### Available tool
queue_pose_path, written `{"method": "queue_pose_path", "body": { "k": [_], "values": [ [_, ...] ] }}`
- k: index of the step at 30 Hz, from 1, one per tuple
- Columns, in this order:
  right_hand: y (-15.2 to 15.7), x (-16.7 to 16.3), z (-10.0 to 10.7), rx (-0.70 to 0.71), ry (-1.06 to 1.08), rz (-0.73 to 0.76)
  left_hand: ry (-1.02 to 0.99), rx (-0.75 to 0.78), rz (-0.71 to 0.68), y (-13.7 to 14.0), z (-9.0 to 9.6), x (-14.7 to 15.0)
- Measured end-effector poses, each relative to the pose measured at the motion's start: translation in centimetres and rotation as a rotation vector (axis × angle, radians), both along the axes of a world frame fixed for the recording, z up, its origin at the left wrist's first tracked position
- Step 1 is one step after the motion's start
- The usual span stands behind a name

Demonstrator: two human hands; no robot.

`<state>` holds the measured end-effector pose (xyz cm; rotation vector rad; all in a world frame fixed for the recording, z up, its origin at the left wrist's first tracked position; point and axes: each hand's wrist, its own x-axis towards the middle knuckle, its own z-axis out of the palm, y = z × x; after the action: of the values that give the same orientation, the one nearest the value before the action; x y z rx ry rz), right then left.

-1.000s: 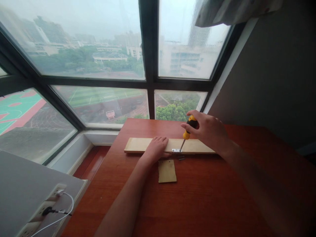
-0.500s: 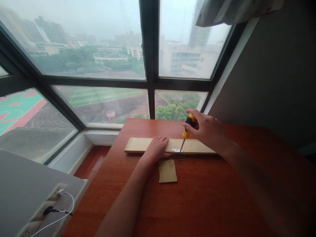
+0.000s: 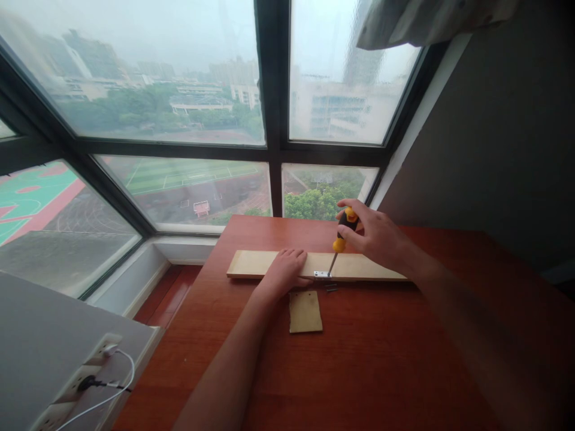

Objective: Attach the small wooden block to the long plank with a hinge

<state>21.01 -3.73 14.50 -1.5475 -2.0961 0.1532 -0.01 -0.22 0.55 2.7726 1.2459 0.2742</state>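
A long pale wooden board [image 3: 251,263] lies across the table. My left hand [image 3: 286,268] grips it left of the middle, fingers over its top and thumb along the front edge. A small silver hinge-like metal plate [image 3: 321,275] with holes sits at that edge, right beside the thumb. My right hand [image 3: 375,233] is closed round the yellow and black handle of a screwdriver [image 3: 345,230]. The tilted shaft runs down to the plate's right end, where the tip's exact seat is too small to make out. Several small screws [image 3: 331,288] lie just in front.
A small thin tan rectangular piece [image 3: 306,312] with two holes lies nearer me on the reddish-brown table [image 3: 359,365]. Windows [image 3: 179,191] stand behind the table. At lower left, plugs and a white cable [image 3: 132,371] hang from wall sockets.
My right hand has shifted slightly round the screwdriver handle, its fingers and thumb changing position. The shaft stays at the metal plate. My left hand and the board have not moved.
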Motion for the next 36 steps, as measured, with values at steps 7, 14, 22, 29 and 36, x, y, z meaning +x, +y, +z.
{"method": "queue_pose_path", "body": {
  "k": [7,14,22,29,36],
  "values": [
    [0.5,0.6,-0.4,0.052,0.048,-0.043,0.004,-0.007,0.007,-0.1,0.2,0.0],
    [0.2,-0.6,-0.8,0.216,-0.251,-0.29,-0.01,-0.001,0.006,-0.1,0.0,0.0],
    [0.5,0.6,-0.9,-0.079,0.193,0.084,0.017,-0.007,0.004,-0.1,0.1,0.1],
    [0.7,1.0,-0.9,-0.038,0.243,0.015,0.009,-0.002,0.008,-0.1,0.1,0.0],
    [0.2,-0.4,-1.3,0.174,-0.097,-0.301,0.003,-0.004,0.007,0.1,-0.3,-0.1]
  ]
}}
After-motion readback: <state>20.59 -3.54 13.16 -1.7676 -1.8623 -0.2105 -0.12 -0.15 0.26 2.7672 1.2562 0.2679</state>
